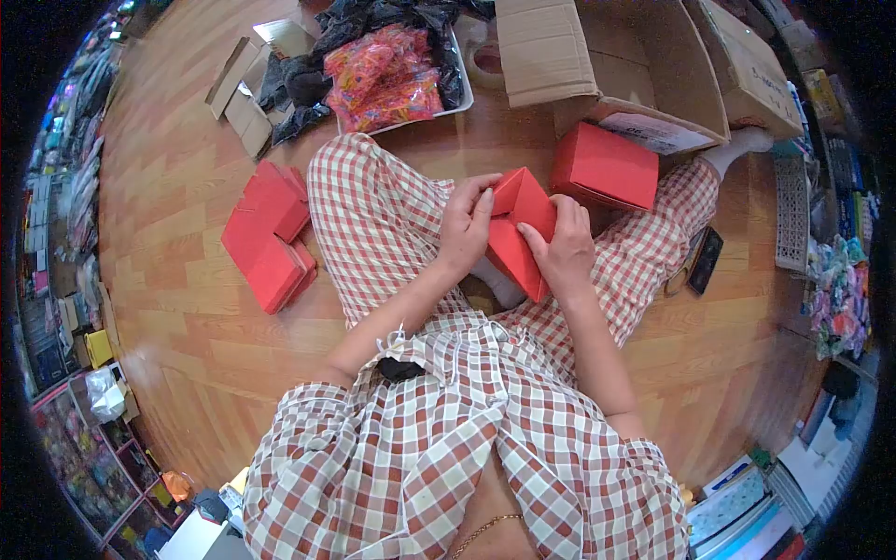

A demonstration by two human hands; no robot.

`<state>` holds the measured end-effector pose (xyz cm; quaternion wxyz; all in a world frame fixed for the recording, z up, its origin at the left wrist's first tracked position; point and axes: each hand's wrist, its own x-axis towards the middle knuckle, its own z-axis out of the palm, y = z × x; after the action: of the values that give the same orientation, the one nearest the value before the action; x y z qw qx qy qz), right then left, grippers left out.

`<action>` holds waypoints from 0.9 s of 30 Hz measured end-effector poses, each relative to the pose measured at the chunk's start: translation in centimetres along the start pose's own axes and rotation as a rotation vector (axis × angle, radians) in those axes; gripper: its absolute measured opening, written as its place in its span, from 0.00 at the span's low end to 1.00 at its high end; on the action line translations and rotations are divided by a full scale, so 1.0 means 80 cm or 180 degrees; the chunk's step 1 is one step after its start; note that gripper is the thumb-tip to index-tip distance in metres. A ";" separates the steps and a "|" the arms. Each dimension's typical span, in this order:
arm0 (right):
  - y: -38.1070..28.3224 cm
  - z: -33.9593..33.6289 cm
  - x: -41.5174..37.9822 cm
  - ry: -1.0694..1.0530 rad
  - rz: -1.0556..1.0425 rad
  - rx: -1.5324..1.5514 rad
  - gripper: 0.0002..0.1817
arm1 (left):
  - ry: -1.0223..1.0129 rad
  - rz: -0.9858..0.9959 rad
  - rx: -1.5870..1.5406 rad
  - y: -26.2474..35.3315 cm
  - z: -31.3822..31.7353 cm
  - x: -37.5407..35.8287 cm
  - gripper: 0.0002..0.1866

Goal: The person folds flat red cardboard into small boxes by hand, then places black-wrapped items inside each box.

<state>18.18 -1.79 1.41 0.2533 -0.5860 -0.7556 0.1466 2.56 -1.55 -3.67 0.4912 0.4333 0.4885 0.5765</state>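
Gripping 1 red box (511, 246) from opposite sides, left hand (467, 220) and right hand (565, 247) likely steady its folds; red cardboard (259, 229) lies left of them, perhaps for reach.

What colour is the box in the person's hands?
Red: the box held between both hands; shows best in the head view, the only one.

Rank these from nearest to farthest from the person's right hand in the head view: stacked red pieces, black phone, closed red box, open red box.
1. Open red box: in the right hand, touching it.
2. Closed red box: just ahead and to the right.
3. Black phone: on the floor, beyond the right leg.
4. Stacked red pieces: on the floor, beyond the left leg.
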 end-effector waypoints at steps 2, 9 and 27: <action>0.004 0.005 0.001 0.0056 0.0151 -0.0103 0.25 | -0.0096 0.0483 0.0907 -0.001 0.001 0.002 0.12; 0.000 0.009 -0.002 0.0070 0.0128 -0.0248 0.26 | 0.0024 0.0309 0.0751 -0.008 0.003 -0.002 0.11; -0.009 -0.047 0.004 0.0010 0.0294 0.1648 0.26 | 0.0578 0.1327 0.0719 0.085 0.014 0.005 0.10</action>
<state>19.59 -1.93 4.99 0.3890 -0.5358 -0.6649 0.3456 2.62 -1.25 3.26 0.2644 0.5233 0.4919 0.6436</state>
